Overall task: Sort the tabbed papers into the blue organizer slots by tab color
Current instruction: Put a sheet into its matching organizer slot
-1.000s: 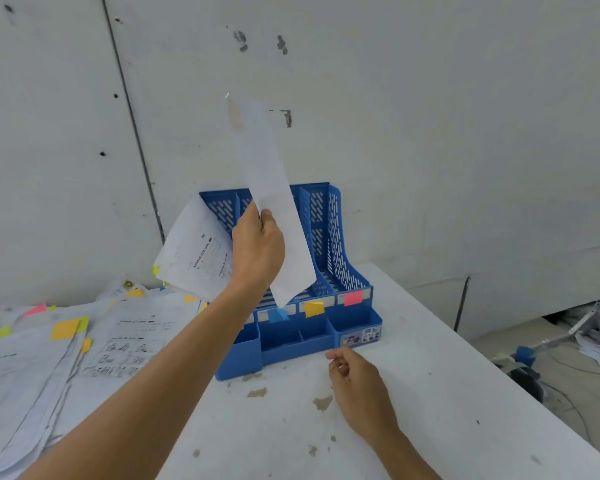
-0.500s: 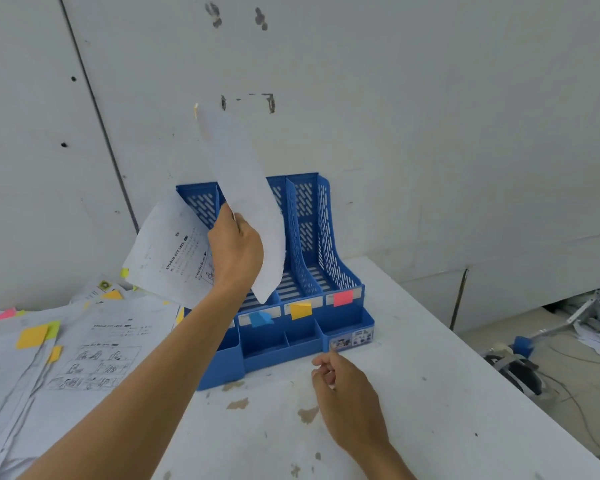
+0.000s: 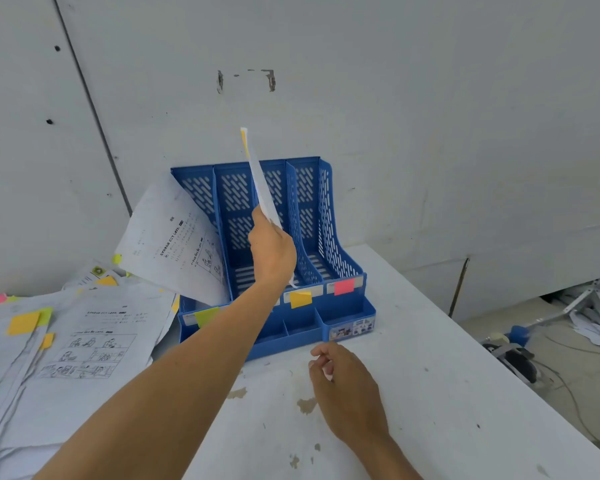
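Observation:
A blue organizer (image 3: 340,258) with several upright slots stands against the wall. Its front labels carry a green (image 3: 207,316), a yellow (image 3: 300,299) and a pink tab (image 3: 344,286). My left hand (image 3: 272,251) grips a white paper (image 3: 261,188) with a yellow-orange tab at its top corner, held edge-on over the slot behind the yellow label. A printed sheet (image 3: 174,244) leans out of the leftmost slot. My right hand (image 3: 347,389) rests on the table in front of the organizer, fingers loosely curled and holding nothing.
A spread pile of tabbed papers (image 3: 66,341) covers the table's left side, with yellow, green and pink tabs showing. The white table (image 3: 430,393) ends at the right, where cables and scattered papers (image 3: 596,313) lie on the floor.
My left hand has turned the paper edge-on and lowered it toward the slot behind the yellow label. The right hand has stayed on the table.

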